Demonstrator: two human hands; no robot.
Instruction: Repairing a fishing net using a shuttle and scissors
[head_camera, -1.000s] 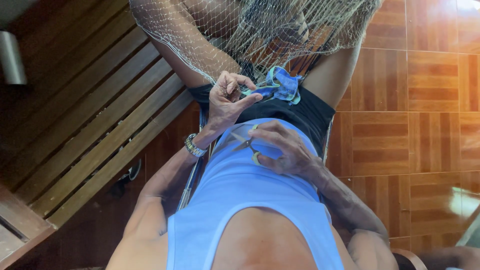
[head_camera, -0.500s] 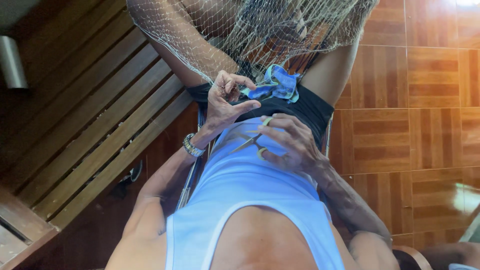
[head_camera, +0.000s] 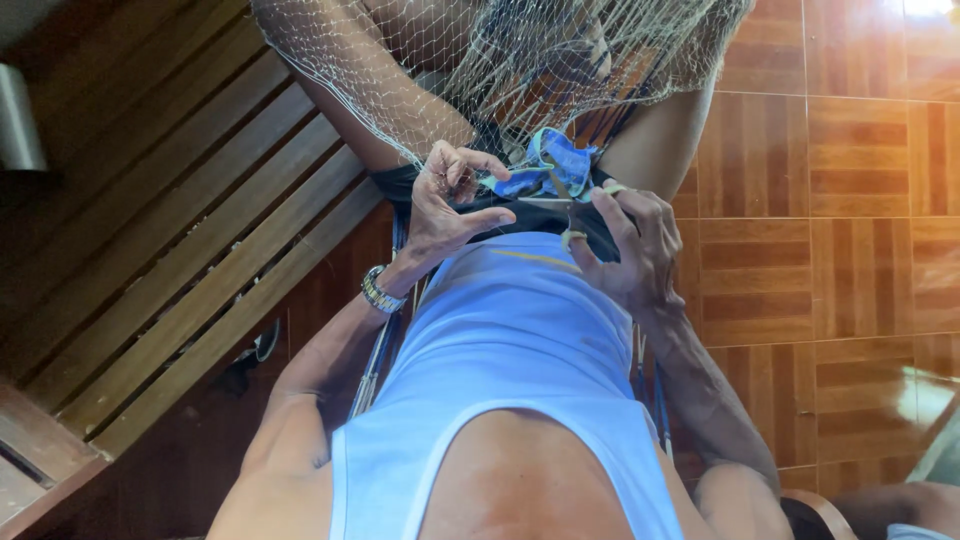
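left hand (head_camera: 448, 205) pinching net (head_camera: 400, 90), right hand (head_camera: 625, 245) beside

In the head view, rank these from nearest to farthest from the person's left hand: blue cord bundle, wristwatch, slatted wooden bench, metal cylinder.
From the left hand:
1. Blue cord bundle, at its fingertips, toward the right hand.
2. Wristwatch, on that same wrist, just below.
3. Slatted wooden bench, off to the left.
4. Metal cylinder, at the far left edge.
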